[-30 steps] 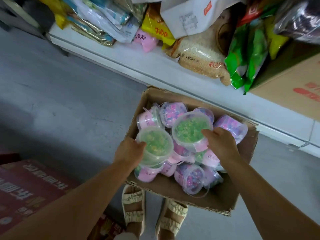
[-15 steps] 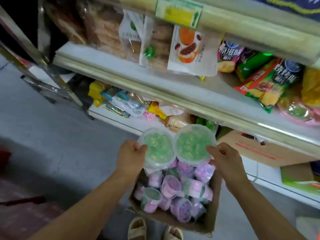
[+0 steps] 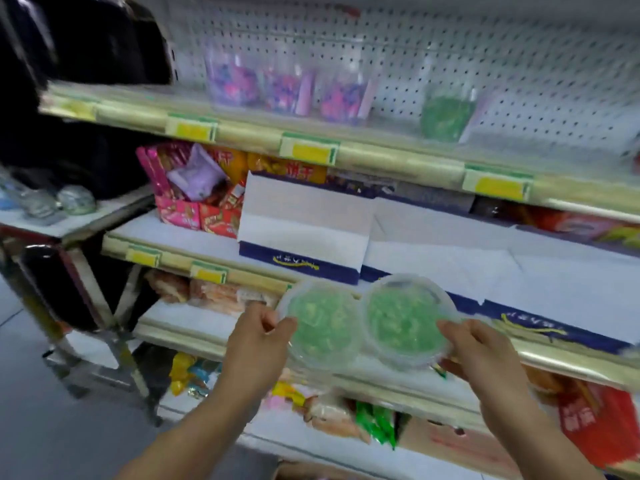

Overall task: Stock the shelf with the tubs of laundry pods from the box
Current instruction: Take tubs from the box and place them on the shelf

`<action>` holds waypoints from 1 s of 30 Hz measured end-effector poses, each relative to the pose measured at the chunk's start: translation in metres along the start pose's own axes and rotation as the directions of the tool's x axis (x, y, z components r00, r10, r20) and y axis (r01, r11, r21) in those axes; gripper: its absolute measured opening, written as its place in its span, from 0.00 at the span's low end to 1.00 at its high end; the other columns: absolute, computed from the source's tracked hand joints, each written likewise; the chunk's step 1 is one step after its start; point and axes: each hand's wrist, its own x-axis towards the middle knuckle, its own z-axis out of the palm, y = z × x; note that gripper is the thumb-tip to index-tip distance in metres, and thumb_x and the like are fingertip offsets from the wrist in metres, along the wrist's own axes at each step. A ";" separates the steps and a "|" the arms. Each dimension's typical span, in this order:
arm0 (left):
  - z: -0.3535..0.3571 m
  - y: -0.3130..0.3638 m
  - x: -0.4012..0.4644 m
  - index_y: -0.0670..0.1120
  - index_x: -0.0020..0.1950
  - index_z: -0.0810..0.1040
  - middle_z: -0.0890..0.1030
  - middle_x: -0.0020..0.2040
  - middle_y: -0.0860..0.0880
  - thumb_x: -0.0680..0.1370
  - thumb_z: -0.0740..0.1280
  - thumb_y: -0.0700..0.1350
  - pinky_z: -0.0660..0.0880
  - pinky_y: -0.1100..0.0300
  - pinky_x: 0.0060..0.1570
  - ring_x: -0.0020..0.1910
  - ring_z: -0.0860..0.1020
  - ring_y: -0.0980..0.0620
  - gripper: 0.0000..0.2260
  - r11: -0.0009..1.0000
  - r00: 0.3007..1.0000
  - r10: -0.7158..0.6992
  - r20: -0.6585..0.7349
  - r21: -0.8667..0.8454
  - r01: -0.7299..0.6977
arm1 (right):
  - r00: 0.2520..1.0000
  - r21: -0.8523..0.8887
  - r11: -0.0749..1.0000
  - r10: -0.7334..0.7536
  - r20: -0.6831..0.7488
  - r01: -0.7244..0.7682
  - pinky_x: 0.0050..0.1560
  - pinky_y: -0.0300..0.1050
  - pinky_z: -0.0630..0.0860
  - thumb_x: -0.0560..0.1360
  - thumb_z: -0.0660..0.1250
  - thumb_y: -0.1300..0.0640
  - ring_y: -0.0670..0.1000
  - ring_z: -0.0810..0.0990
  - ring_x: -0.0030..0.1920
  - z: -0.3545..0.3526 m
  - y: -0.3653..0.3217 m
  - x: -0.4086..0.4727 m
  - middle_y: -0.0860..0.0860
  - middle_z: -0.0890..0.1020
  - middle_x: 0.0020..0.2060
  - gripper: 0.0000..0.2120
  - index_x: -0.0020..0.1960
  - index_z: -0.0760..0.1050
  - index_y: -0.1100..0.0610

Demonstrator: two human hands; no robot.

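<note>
A: What has moved since a second ago?

B: Both tubs have come up out of the box. They were among the other tubs down at floor level; now they hang in front of the shelving, level with the front edge of a middle shelf (image 3: 571,362). The box itself shows only as a sliver of cardboard (image 3: 304,474) at the bottom edge of the view.

A: Who holds what?

B: The left hand (image 3: 258,336) grips the left green tub (image 3: 320,323) at its left rim, thumb and fingers curled onto the lid edge. The right hand (image 3: 479,344) holds the right green tub (image 3: 405,323) at its right rim, fingers curled under it. The two tubs touch side by side, clear lids facing the camera.

A: Where could they go?

B: The top shelf (image 3: 381,150) already carries three purple-and-pink tubs (image 3: 284,88) toward its left and one green tub on the shelf (image 3: 446,114) to their right, all set back from the front edge against the pegboard (image 3: 450,46). There is open shelf between the purple tubs and that green one, and more to its right.

A: And lower down?

B: The shelf under it is filled with white and blue cartons (image 3: 301,223) reaching to its front edge, with red snack boxes (image 3: 197,216) at its left end. The picture is blurred, so fine print is unreadable.
</note>
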 end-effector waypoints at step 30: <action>0.122 0.294 0.095 0.43 0.41 0.70 0.71 0.36 0.46 0.80 0.60 0.41 0.75 0.56 0.33 0.34 0.69 0.51 0.07 0.937 0.993 0.117 0.034 -0.336 -0.099 | 0.987 0.444 0.896 0.094 -0.131 -0.026 0.32 0.47 0.78 0.78 0.63 0.54 0.50 0.67 0.29 -0.152 -0.207 0.235 0.54 0.68 0.30 0.14 0.37 0.67 0.59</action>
